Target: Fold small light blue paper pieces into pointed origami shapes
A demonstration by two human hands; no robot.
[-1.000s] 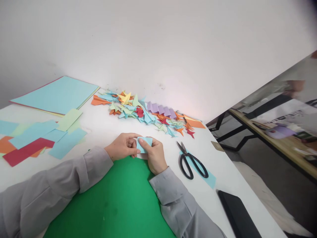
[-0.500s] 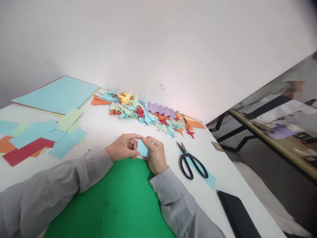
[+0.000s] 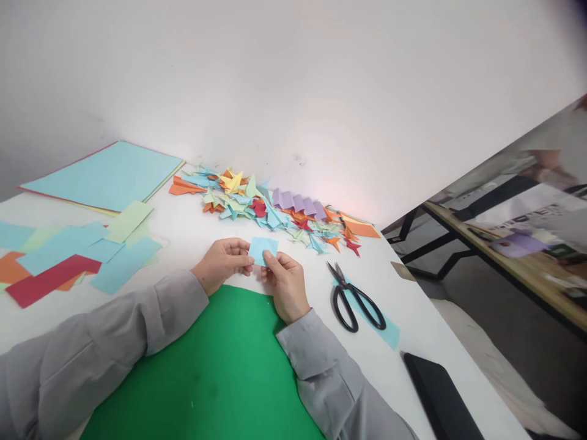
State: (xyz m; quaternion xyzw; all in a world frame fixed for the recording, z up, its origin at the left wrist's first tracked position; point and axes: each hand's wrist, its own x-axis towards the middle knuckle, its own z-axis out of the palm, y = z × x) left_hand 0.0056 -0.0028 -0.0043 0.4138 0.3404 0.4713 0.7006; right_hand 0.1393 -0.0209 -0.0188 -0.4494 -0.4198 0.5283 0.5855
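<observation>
A small light-blue square of paper is held up between my two hands, just above the far edge of the green mat. My right hand pinches its lower right part, thumb on the face turned to me. At the paper's left edge, the fingers of my left hand are curled closed on its lower corner. To the right of my right hand, black-handled scissors lie slightly apart at the blades, on top of a light-blue paper strip.
Folded paper shapes in several colours pile up along the wall. Cut paper pieces overlap at the left, before a stack of large sheets. A black flat object lies near the table's right edge. Beyond stands a wooden-topped table.
The blue paper has been raised and turned, so its square face now shows above my fingers. My left hand has shifted slightly up and left; scissors and piles stay put.
</observation>
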